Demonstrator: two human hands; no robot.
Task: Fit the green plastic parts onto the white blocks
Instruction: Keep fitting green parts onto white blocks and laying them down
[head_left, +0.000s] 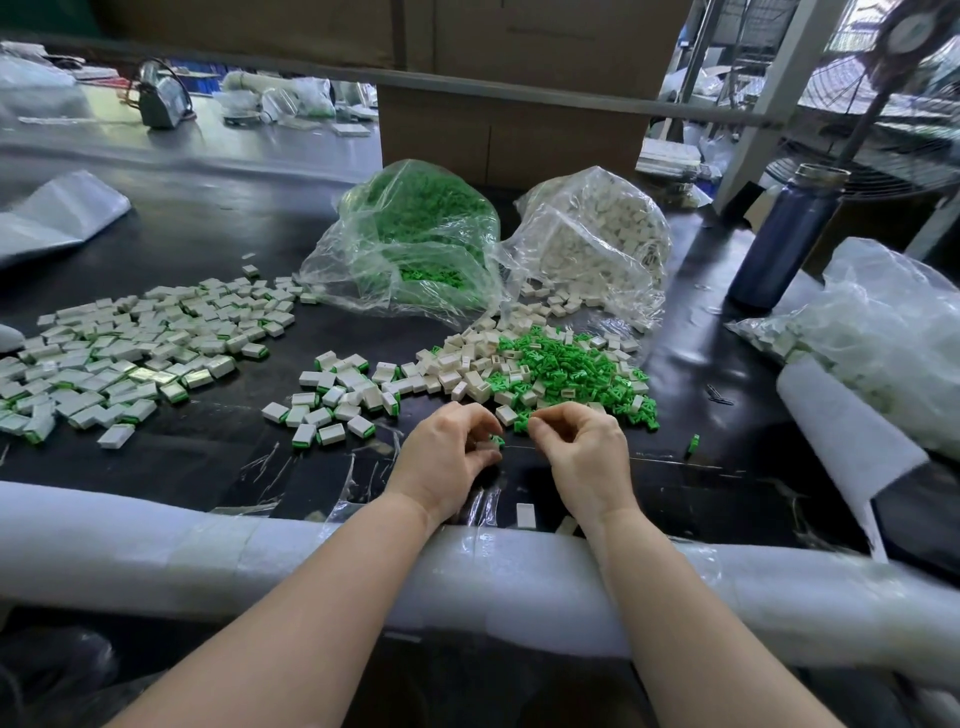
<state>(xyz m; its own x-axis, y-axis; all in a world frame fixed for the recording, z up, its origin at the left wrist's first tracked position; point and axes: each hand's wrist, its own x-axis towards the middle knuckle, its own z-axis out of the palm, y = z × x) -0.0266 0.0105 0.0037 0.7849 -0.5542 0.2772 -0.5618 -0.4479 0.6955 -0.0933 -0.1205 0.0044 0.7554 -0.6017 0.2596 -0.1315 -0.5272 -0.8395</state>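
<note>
A white foam roll (156, 540) is laid along the near edge of the black table (197, 234), and both forearms are rested across it. Farther back, a bag of green parts (415, 228) and a bag of white blocks (592, 234) are set side by side. A spread of finished blocks (130, 353) is seen at the left, and a mixed heap of loose blocks and green parts (545, 369) lies just beyond the hands. The left hand (447, 457) is curled around a small piece with green showing (497, 441); the right hand (587, 447) is pinched close beside it, though what it holds cannot be told.
</note>
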